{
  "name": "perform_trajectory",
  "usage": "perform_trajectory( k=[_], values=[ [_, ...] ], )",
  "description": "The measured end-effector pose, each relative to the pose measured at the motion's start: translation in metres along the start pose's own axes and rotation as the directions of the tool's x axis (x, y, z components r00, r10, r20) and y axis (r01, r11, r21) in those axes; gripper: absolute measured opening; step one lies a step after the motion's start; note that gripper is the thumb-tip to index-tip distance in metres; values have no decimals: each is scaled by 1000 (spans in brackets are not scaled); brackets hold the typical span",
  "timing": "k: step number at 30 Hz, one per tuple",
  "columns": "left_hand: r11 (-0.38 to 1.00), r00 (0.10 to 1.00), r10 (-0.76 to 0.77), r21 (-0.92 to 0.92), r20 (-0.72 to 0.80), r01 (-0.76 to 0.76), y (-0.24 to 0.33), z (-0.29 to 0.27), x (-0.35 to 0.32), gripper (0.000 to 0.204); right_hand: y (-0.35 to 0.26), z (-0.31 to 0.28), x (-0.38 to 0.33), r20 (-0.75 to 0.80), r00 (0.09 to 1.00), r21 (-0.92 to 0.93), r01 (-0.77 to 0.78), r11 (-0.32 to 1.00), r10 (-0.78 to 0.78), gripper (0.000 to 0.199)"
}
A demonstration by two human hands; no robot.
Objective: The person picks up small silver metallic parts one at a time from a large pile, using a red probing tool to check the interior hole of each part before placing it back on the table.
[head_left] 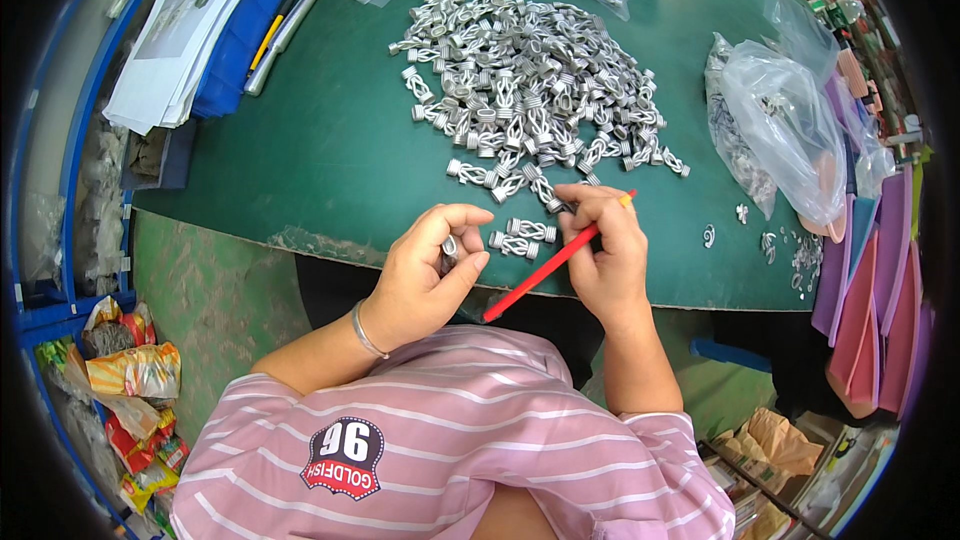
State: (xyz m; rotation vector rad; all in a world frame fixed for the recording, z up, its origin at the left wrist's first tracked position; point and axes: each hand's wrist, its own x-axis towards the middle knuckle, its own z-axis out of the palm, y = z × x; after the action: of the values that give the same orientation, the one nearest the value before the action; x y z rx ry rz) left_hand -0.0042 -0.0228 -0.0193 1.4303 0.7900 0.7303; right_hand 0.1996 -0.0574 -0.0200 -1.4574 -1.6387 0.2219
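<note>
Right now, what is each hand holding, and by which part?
Right hand: slim red rod-shaped tool, gripped near its yellow-tipped end. Left hand: at least one small silver metal piece; held part hidden.

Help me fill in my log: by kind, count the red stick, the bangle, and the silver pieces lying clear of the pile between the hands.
Red stick: 1
Bangle: 1
Silver pieces: 2
Total: 4

– What is seen at the left edge?
– A blue-framed rack (72,155); a worn green floor (220,275) is shown beside it.
– And the upper centre?
– It is spanned by a green tabletop (310,150).
</note>
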Motion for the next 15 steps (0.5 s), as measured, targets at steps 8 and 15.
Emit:
perform_trajectory(
  k=[8, 15],
  values=[
    [998, 1000, -25, -65, -12, 24, 0, 0, 0, 32, -1, 5, 4, 13, 1000, -96, 5, 995, -3, 27],
    [996, 998, -65, -68, 9, 65, 6, 2, 1, 29, -15, 0, -13, -14, 895, 670, -323, 669, 446, 24]
  ],
)
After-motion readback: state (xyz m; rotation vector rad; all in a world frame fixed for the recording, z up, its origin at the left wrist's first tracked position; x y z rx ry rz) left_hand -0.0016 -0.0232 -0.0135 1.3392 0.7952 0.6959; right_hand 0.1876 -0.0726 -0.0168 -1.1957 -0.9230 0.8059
